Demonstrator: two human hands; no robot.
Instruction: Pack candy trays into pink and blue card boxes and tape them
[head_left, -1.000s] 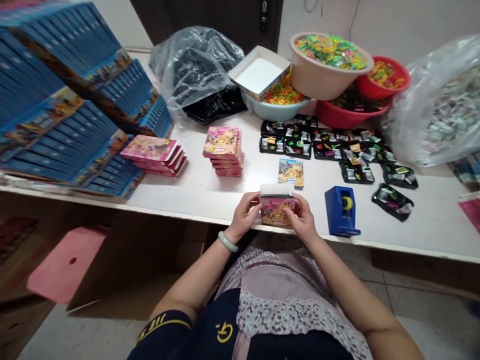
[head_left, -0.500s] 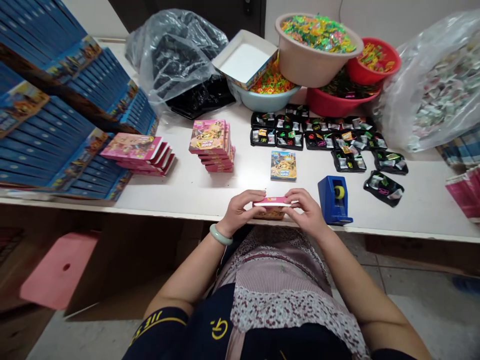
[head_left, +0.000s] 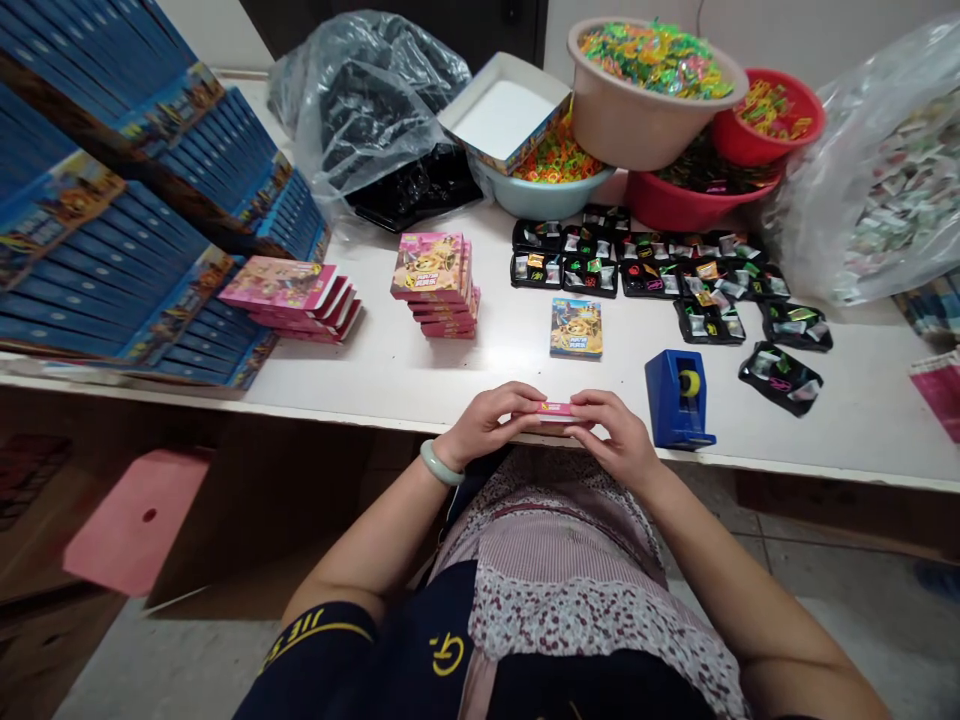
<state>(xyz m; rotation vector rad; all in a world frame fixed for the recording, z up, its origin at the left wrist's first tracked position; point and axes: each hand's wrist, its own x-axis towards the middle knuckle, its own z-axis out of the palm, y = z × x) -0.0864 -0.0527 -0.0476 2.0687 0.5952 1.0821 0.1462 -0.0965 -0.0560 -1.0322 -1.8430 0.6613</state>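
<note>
A small pink box point(head_left: 556, 410) is held at the table's front edge, its narrow pink side facing up. My left hand point(head_left: 496, 415) grips its left end between thumb and fingers, and my right hand point(head_left: 609, 425) grips its right end the same way. Much of the box's front is hidden by the hands. Just beyond it lies a flat blue-and-yellow box point(head_left: 576, 328). A blue tape dispenser point(head_left: 675, 400) with yellow tape stands right of my right hand. Farther left are a stack of pink boxes point(head_left: 431, 270) and a second pink stack point(head_left: 289, 290).
Black trays point(head_left: 592, 275) with small wrapped pieces lie in rows at back right. Behind them stand a beige basin point(head_left: 634, 135), a red basin point(head_left: 675, 208) and a light-blue basin point(head_left: 540, 200). Blue display boxes point(head_left: 150, 240) rise at left; a clear bag point(head_left: 840, 200) bulges at right.
Both hands still hold the pink box, which has tipped so less of its printed front shows. The right fingers have slid inward along its top. The view has shifted slightly.
</note>
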